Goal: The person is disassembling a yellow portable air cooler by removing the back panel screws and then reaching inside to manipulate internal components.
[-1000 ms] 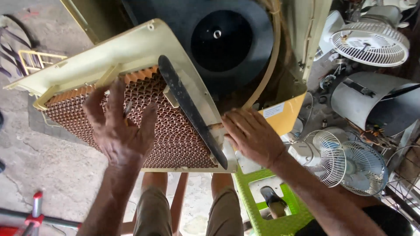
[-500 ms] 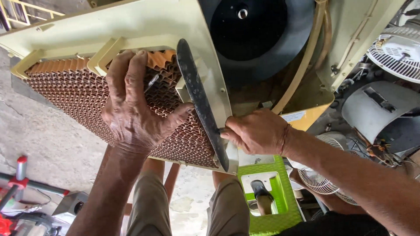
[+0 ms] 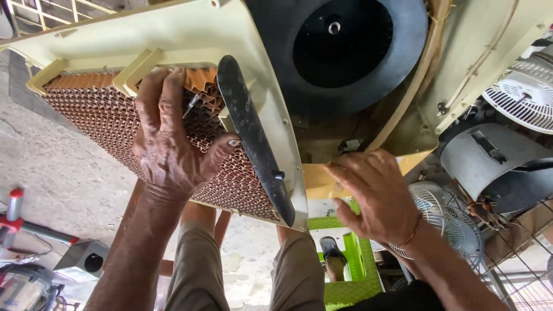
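A person's left hand (image 3: 170, 147) lies spread flat on a brown honeycomb pad (image 3: 103, 124) set in a cream panel (image 3: 173, 34), fingers reaching up to the pad's top edge and the thumb stretched right toward a long black strip (image 3: 253, 141) that runs slantwise down the panel's right side; a small screw (image 3: 191, 105) shows between the fingers. The right hand (image 3: 377, 193) is open and holds nothing, fingers loosely spread over the yellow housing edge (image 3: 319, 181) just right of the panel's lower corner; whether it touches the edge cannot be told. The panel leans against a cooler body whose round black blower wheel (image 3: 345, 49) fills the upper middle. Below the panel are the person's knees in khaki trousers (image 3: 296, 270), a green stool (image 3: 351, 270) and a concrete floor (image 3: 63, 184). White fan grilles (image 3: 527, 98) and a grey casing (image 3: 489, 155) crowd the right side, while a red tool (image 3: 14, 216) lies at lower left
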